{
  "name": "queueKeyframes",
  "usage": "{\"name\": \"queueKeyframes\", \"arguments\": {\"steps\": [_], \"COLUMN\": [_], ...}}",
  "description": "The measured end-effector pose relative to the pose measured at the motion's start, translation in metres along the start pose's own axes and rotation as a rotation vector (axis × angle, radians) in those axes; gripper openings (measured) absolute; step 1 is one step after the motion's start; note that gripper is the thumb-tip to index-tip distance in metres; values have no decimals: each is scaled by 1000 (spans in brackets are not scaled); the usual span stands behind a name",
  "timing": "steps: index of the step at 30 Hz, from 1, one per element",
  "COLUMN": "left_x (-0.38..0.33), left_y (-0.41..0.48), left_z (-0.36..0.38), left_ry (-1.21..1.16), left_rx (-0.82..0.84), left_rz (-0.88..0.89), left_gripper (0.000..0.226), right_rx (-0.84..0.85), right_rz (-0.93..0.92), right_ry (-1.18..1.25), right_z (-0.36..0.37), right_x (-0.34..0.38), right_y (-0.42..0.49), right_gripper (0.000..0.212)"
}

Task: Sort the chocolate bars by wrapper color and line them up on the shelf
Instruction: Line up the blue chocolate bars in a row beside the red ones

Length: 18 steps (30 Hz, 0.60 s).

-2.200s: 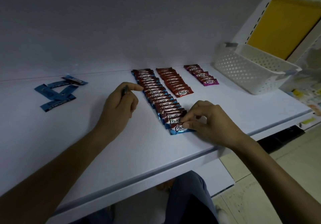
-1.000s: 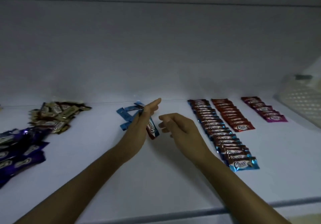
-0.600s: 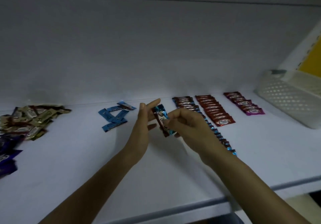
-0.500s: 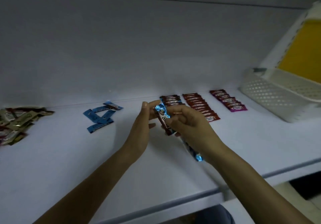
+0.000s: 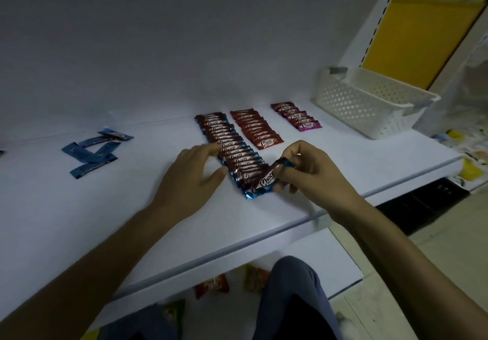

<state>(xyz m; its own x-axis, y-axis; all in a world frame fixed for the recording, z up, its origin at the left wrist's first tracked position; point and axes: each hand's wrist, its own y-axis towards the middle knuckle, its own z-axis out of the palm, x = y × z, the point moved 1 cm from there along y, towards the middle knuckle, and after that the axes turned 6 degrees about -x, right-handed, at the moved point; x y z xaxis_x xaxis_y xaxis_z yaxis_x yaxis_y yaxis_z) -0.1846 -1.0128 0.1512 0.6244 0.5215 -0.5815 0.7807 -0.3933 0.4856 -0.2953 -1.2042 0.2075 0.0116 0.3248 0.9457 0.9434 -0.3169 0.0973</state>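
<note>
Chocolate bar (image 5: 269,178): blue-wrapped, in mid-air between both hands half a second ago, now tilted down at the near end of the blue row (image 5: 229,149).
Right hand (image 5: 311,173): pinches the bar.
Left hand (image 5: 192,176): has let go, fingers straight beside the row.
Shelf (image 5: 132,221): red row (image 5: 256,128) and pink row (image 5: 297,116) lined up; loose blue bars (image 5: 92,152) wait at left.
Outlook: one more blue bar nearly placed.

back panel (image 5: 184,36): plain grey-white, dimly lit | shelf (image 5: 79,221): white board, pale front edge | upright (image 5: 380,23): white, slotted, at right | yellow panel (image 5: 412,39): beside upright | basket (image 5: 364,107): white, perforated, on shelf's right end | floor (image 5: 435,247): pale tiles
</note>
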Motion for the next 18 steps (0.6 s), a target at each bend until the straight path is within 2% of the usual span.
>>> {"name": "queueKeyframes", "arguments": {"steps": [3, 5, 8, 12, 18], "left_x": [-2, -2, 0, 0, 2], "left_y": [0, -1, -2, -2, -2], "left_z": [-2, -2, 0, -1, 0], "left_ry": [-76, -85, -93, -117, -109], "left_rx": [-22, -14, -8, -5, 11], "left_rz": [-73, -89, -88, -99, -103], "left_gripper": [50, 52, 52, 53, 52], "right_rx": [76, 109, 88, 71, 58], "right_rz": [21, -53, -170, -254, -321], "right_ry": [-20, -150, -474, -631, -809], "right_z": [-3, -5, -7, -5, -3], "right_x": [-10, -16, -24, -26, -24], "right_y": [-6, -6, 0, 8, 16], "right_gripper": [17, 13, 11, 6, 12]}}
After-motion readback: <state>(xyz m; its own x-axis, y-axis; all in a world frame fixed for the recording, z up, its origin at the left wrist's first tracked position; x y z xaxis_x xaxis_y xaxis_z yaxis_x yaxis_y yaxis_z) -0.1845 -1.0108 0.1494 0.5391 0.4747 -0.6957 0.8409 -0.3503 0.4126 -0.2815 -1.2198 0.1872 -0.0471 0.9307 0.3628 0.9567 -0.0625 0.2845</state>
